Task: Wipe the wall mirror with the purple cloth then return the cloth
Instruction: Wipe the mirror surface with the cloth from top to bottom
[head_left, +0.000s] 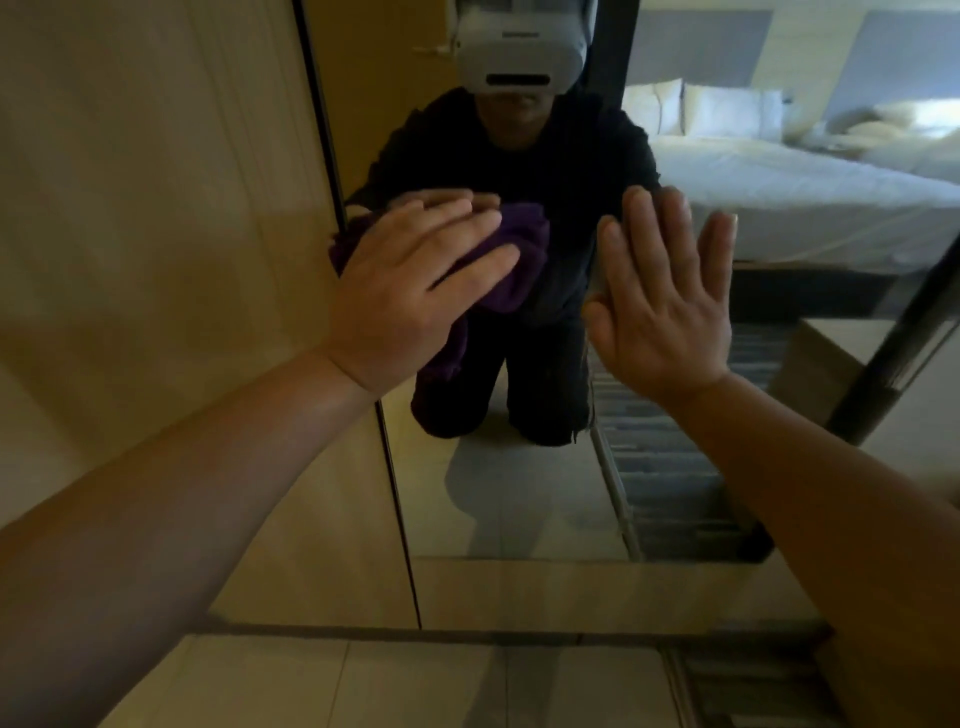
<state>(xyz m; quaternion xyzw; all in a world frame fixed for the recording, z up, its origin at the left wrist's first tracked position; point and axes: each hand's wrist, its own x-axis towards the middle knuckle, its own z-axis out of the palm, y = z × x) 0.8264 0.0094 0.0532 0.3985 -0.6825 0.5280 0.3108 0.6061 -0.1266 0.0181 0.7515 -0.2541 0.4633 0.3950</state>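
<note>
Viewpoint: a head-worn camera looks forward and down at 2 bare forearms reaching toward a tall wall mirror (519, 493) with a thin dark frame, set against pale wood-grain wall panels (156, 208).
Left hand: the left hand (410, 291) is spread flat, fingers loosely apart, pressing the crumpled purple terry cloth (514, 260) against the glass near the mirror's left edge; it pins the cloth under palm and fingers and does not clench it.
Purple cloth: bunched between the left palm and the mirror, part of it sticking out past the fingertips to the right and a fold hanging below the hand.
Right hand: the right hand (670, 301) is open, fingers straight and pointing up, flat on or just off the glass to the right of the cloth; it holds nothing.
Reflection: the glass shows a kneeling person in dark clothes wearing a white headset, and a white bed (779, 192) with pillows behind.
Progress: wiping looks to be under way in the middle band of the mirror. How much glass is already clean cannot be told, since no streaks or marks show.
Left to do: finishing the wipe, by this judgement, and then returning the cloth; its return spot is not in view.
</note>
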